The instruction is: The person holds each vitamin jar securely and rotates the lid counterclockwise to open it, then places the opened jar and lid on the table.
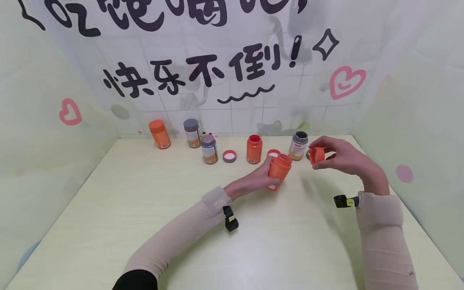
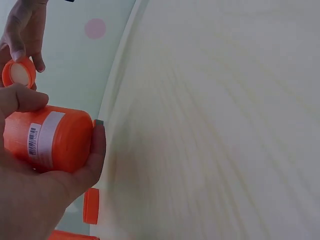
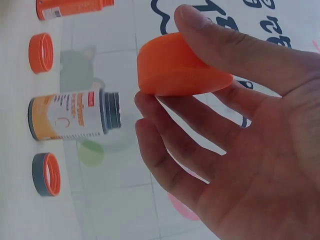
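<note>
My left hand grips an orange bottle round its body, lifted and tilted with its uncovered mouth up toward the right. A barcode label shows on the bottle in the left wrist view. To the right, my right hand pinches an orange cap between thumb and fingers. The cap's pale inner side faces the bottle, with a gap between the two. Behind the hands stands an uncapped grey-necked bottle with a white and orange label. A dark grey cap with an orange inside lies beside it.
An uncapped orange bottle stands at the back, with an orange cap to its right and a grey cap to its left. Farther left are a capped orange bottle and two capped grey-lidded bottles. A printed curtain hangs behind.
</note>
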A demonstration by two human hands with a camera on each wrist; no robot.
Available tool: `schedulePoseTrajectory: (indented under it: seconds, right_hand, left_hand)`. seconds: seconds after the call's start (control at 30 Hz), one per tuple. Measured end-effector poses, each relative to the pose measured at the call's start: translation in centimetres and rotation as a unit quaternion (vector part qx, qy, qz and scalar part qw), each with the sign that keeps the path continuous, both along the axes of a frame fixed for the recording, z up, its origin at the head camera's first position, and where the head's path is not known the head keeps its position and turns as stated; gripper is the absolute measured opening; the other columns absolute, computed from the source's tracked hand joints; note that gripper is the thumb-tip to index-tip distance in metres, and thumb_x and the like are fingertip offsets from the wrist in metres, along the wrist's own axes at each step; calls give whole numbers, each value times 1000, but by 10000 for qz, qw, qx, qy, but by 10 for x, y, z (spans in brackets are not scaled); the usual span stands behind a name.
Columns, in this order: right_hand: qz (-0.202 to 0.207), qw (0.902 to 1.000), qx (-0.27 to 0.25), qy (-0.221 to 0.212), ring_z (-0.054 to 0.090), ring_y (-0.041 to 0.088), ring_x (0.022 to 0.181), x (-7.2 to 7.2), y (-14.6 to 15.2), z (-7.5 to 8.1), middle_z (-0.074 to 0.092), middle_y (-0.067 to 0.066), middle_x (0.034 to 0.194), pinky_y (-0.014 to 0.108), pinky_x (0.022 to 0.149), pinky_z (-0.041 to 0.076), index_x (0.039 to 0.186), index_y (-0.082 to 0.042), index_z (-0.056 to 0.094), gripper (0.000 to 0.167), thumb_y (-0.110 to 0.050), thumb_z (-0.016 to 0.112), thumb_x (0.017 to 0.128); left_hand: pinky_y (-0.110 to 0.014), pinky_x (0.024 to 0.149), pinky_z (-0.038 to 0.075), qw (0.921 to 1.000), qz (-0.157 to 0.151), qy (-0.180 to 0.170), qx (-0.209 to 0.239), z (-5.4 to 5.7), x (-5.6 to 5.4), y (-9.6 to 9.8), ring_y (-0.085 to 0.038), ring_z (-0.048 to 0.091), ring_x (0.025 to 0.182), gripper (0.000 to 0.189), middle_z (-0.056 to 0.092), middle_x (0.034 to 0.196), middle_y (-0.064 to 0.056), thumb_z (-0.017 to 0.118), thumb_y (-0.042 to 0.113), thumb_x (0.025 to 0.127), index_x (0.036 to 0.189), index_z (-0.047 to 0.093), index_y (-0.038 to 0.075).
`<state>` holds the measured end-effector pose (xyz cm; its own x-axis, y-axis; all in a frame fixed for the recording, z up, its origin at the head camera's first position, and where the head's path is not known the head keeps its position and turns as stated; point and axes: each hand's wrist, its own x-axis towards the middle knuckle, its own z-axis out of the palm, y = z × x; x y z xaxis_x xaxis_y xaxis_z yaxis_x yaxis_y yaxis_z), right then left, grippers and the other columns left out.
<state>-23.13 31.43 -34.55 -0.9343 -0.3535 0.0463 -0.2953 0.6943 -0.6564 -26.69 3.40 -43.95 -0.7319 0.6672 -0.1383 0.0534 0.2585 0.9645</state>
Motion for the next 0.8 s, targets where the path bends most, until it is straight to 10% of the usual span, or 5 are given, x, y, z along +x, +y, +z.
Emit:
schedulePoseTrajectory:
  seconds: [0.33, 0.8]
  right_hand:
    - [-806, 9963, 247, -183, 56, 42, 119, -3, 17, -1, 55, 26, 132, 18, 77, 52, 139, 6, 45, 66, -18, 81, 89]
    - [-1281, 9889, 704, -283, 52, 43, 114, -6, 25, -1, 51, 29, 134, 29, 78, 52, 142, 8, 51, 59, -14, 74, 91]
  left_hand:
    - [-41, 110, 49, 9965, 635, 543, 14, -5, -6, 54, -18, 55, 124, 69, 54, 139, -2, 78, 14, 90, 143, 34, 19]
    - [-41, 113, 48, 9948, 591, 826, -15, -14, -10, 88, -18, 55, 130, 77, 56, 144, -3, 84, 11, 85, 143, 35, 20]
